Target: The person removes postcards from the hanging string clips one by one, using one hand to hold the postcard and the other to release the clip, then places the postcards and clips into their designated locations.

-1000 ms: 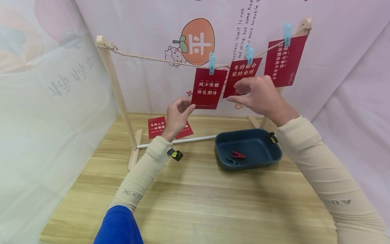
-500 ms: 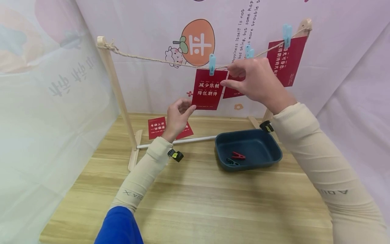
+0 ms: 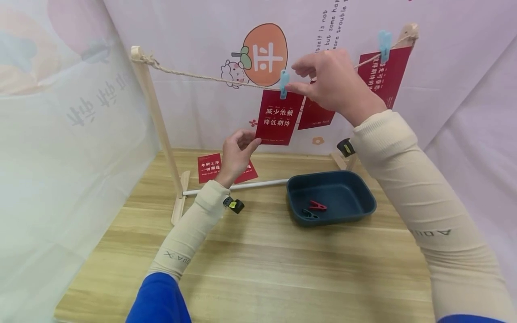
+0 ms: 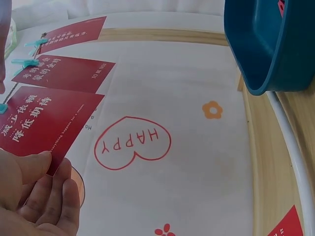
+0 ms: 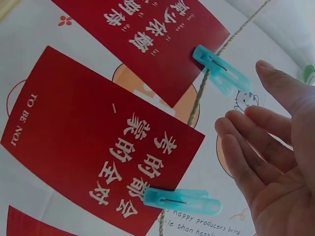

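A red card with white lettering hangs from a twine line under a light blue clothespin. My left hand pinches the card's lower left corner between thumb and fingers, plain in the left wrist view. Beside that clothespin is my right hand, its thumb and fingers spread apart. The right wrist view shows a gap between this hand and the clothespin's handles. A second red card hangs by its own blue clothespin, partly hidden behind the right hand in the head view.
Farther right, a third red card hangs near the wooden post. Two more red cards lie on the table, one partly covering the view left of my wrist. A blue basin holds a red clothespin and a dark green one.
My right hand has moved left and up, from in front of the second card to beside the first card's clothespin. The left hand keeps its pinch on the corner.
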### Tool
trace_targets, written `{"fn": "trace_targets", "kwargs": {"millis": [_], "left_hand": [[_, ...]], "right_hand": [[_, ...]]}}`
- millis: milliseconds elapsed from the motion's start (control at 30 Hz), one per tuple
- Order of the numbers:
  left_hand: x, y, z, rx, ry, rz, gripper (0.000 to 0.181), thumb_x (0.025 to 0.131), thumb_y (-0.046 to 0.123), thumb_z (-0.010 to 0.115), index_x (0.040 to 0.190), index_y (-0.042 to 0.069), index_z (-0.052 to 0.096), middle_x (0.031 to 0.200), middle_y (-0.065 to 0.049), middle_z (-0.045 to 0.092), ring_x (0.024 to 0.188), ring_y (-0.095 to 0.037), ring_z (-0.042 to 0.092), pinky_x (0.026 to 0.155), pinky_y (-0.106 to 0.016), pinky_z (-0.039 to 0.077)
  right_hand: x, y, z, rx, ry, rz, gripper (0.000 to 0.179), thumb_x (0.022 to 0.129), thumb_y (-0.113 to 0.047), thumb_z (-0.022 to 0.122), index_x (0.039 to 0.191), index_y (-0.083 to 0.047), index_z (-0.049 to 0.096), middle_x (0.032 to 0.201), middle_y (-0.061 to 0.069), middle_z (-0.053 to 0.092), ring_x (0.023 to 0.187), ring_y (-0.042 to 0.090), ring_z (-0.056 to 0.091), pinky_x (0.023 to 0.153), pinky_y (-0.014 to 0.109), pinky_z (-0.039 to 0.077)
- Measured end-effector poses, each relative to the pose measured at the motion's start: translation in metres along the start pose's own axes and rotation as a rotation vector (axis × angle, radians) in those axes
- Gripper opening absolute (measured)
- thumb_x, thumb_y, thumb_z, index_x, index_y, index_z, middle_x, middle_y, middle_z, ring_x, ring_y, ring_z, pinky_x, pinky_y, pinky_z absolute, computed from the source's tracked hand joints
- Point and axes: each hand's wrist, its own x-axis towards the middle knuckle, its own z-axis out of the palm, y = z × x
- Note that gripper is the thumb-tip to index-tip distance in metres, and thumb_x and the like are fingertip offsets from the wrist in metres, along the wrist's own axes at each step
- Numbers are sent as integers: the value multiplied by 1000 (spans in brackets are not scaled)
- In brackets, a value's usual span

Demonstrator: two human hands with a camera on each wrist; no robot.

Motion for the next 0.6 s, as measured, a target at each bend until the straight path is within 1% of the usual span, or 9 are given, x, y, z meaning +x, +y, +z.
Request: {"fn": "trace_targets", "kwargs": {"millis": [100, 200, 433, 600], "left_hand": [[0, 0, 0, 4, -3, 5, 24, 103, 17, 71, 121, 1, 69, 116, -16, 76, 104, -24, 73, 93, -30, 61], [0, 1, 0, 9, -7, 8, 24, 103, 17, 71, 121, 1, 69, 115, -16, 76, 103, -24, 73, 91, -28, 60], [0, 2, -1, 10, -2, 12, 24, 103, 16, 71, 121, 2, 69, 116, -16, 76, 106, -25, 73, 94, -31, 61], [-1, 1, -1, -4, -3, 11, 23, 102, 15, 71, 121, 2, 69, 116, -16, 76, 105, -25, 73, 95, -32, 61]], "right_hand": [[7, -1, -1, -5, -39, 19, 57, 99, -40, 73, 148, -13, 61, 146, 14, 66, 135, 35, 64, 113, 49, 54], [14, -2, -3, 0, -89, 45, 60, 100, -39, 73, 152, -14, 58, 149, 14, 64, 138, 35, 62, 115, 50, 53], [28, -4, -8, -9, -186, 59, 57, 102, -34, 70, 153, -12, 56, 150, 17, 62, 138, 37, 59, 113, 53, 54], [36, -2, -8, 1, -236, 48, 52, 104, -29, 68, 151, -9, 58, 145, 19, 65, 134, 38, 61, 115, 53, 52]]}}
